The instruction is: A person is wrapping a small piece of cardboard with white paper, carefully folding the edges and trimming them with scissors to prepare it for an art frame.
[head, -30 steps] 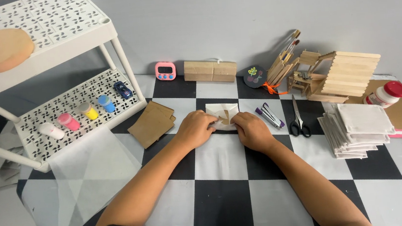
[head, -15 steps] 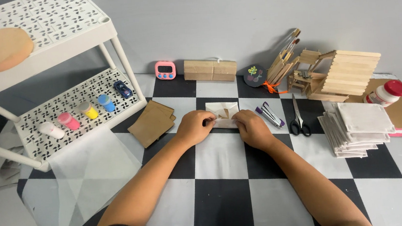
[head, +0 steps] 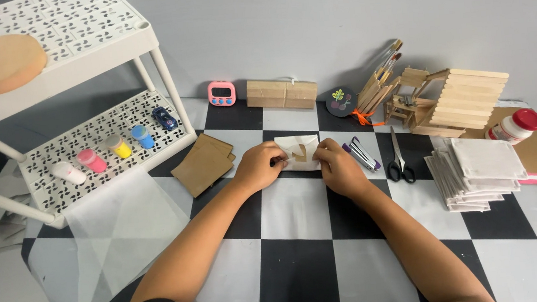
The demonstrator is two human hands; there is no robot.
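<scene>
Your left hand [head: 258, 167] and right hand [head: 340, 167], fingers curled, pinch the small folded white paper packet [head: 299, 152] near the checkered tabletop's [head: 299, 266] back edge. Looks light, thin, creasable; grip its side edges.

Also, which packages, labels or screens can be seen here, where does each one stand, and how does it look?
Timer: back of the table by the shelf leg; small, pink, with a dark screen.
Jar: far right, lying on brown card; white with a red lid.
Paint bottles: lower shelf, in a row; white, pink, yellow, blue.
Round disc: against the wall; black with a leaf picture.
Folded paper packet: table centre, held by left hand and right hand; white.
</scene>
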